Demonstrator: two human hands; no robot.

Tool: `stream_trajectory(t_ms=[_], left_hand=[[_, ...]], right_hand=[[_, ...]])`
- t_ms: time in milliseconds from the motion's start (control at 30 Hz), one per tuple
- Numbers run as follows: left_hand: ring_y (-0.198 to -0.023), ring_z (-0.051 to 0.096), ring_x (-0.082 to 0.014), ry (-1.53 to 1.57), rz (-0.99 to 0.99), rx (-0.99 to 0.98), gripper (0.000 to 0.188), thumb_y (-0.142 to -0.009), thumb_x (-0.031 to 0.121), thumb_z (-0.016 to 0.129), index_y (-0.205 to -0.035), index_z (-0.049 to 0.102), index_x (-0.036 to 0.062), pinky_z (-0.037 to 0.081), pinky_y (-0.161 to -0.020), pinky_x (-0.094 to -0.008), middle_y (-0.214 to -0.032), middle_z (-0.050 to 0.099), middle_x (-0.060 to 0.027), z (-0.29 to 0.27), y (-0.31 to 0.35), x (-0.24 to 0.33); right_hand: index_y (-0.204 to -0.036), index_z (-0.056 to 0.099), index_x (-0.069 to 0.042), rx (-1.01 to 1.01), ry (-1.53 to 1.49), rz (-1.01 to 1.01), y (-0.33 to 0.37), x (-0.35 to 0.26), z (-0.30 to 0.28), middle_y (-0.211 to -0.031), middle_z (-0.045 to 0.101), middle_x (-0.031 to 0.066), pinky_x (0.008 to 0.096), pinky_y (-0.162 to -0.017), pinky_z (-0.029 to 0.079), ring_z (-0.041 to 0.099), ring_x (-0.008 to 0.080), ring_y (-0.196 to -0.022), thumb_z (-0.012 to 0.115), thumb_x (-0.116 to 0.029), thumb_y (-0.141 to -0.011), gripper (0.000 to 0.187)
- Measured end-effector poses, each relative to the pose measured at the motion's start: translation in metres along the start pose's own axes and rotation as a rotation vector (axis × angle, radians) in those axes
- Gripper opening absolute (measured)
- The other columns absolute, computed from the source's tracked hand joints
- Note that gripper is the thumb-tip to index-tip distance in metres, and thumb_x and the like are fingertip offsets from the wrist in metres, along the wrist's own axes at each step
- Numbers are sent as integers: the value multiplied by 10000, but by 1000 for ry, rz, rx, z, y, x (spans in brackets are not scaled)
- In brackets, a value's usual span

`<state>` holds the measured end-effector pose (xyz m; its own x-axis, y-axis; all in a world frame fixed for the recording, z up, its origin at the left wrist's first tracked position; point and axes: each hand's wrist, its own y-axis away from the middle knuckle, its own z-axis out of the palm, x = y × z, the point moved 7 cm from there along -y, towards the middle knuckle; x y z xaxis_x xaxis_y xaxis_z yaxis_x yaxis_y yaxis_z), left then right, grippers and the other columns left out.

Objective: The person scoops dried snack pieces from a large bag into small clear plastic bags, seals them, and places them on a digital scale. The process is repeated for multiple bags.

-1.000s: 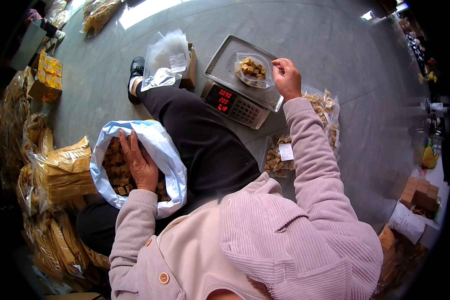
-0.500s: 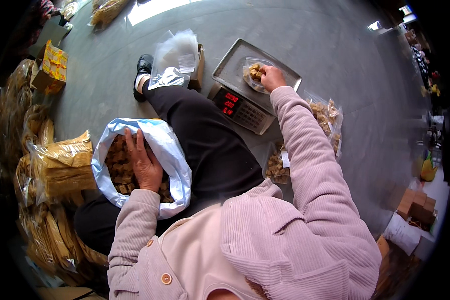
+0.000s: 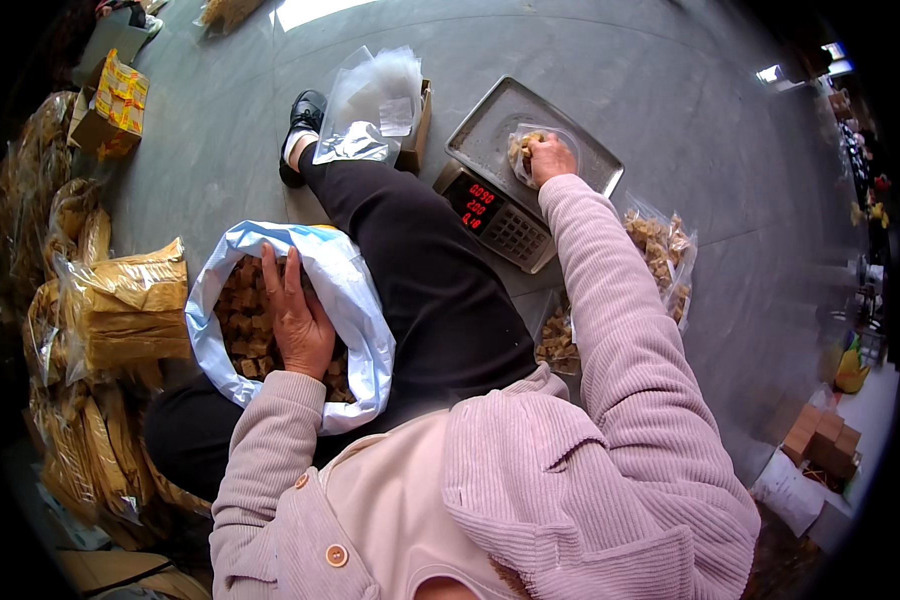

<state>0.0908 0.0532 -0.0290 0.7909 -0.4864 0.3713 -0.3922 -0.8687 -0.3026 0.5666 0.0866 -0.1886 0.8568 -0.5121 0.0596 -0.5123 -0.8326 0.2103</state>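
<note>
My left hand (image 3: 302,318) rests with outstretched fingers on brown cubes (image 3: 252,315) inside a pale blue-and-white sack (image 3: 368,325). The sack stands open against my bent leg. Farther off to the right is a weighing scale (image 3: 595,165) with a metal pan and a lit red display (image 3: 478,205). On its pan sits a small clear plastic bag (image 3: 519,160) holding a few brown cubes. My right hand (image 3: 554,160) reaches over this bag, its fingers curled down among the cubes. Whatever those fingertips grip is hidden.
Filled clear bags of brown cubes (image 3: 660,245) lie right of the scale. Flat clear bags (image 3: 375,95) lean on a small carton beside my shoe (image 3: 304,120). Wrapped brown packets (image 3: 130,310) pile up at left, below a yellow-patterned carton (image 3: 120,100).
My right hand has shifted over the small bag and covers more of its cubes. My left hand stays in the sack. The whole view has turned slightly.
</note>
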Motion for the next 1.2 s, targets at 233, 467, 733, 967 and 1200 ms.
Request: stream_trajectory(t_ms=[233,467,733,967,1200], left_hand=[[-1444,350,-418,-5,-3,-2,626,-1009,40,495,-1560,286,250,367,-1160,-485,-1657,145,-145,0,1,-2],[-1449,339,-423,4,15,3,642,-1004,22,495,-1563,275,247,379,-1154,-479,-1657,146,-144,0,1,-1],[-1461,312,-428,54,10,26,670,-978,-28,505,-1556,302,244,346,-1175,-460,-1655,159,-144,-3,-2,3],[-1456,359,-351,384,-5,-2,606,-966,-68,505,-1515,408,170,379,-1157,-411,-1657,181,-108,-13,-7,3],[-1276,566,-209,1068,-512,-69,349,-1032,24,493,-1368,584,55,458,-1078,-329,-1413,579,-69,-54,17,-42]], right_hand=[[-1163,696,-231,24,-86,-28,9,-2,1,-1207,607,145,437,-947,518,638,327,-1116,548,-295,-984,241],[-1128,692,-153,85,-154,13,12,6,-10,-1143,633,126,444,-907,538,652,323,-1082,587,-301,-964,245],[-1116,691,-93,591,-916,-166,106,-12,-110,-991,653,144,392,-729,558,678,294,-822,674,-192,-935,207],[-1109,693,-59,583,-1223,-873,258,-164,-221,-1024,653,113,332,-724,574,683,239,-850,778,-108,-848,278],[-1141,655,-84,396,-1389,-1261,326,-232,-226,-1006,615,104,353,-729,543,631,274,-836,737,-189,-873,299]])
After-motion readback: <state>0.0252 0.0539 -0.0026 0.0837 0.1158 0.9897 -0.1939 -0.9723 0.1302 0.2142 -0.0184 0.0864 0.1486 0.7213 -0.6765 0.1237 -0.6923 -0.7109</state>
